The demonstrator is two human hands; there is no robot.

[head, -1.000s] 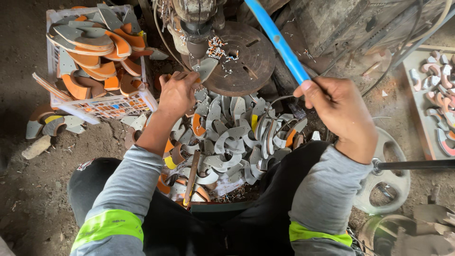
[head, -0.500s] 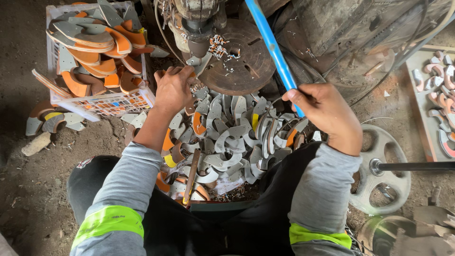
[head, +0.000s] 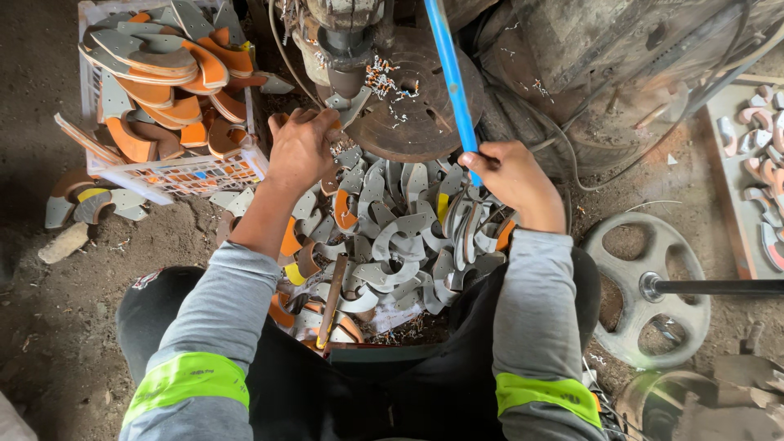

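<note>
My left hand (head: 300,147) presses a grey curved plate (head: 353,104) against the round rusty table (head: 412,114) of a drill press, right under the spindle (head: 347,49). The fingers are closed around the plate's near end. My right hand (head: 510,181) grips the lower end of a blue lever handle (head: 449,77) that slants up and to the left. Between my knees lies a heap of grey and orange curved plates (head: 392,237).
A white plastic crate (head: 188,173) stacked with orange-backed curved plates stands at the upper left. A grey spoked wheel on a shaft (head: 645,290) lies at the right. More curved pieces lie in a tray at the far right (head: 763,163). A wooden stick (head: 331,298) rests in the heap.
My right hand has pulled the blue lever down and toward me. My left hand has stayed on the plate at the drill table.
</note>
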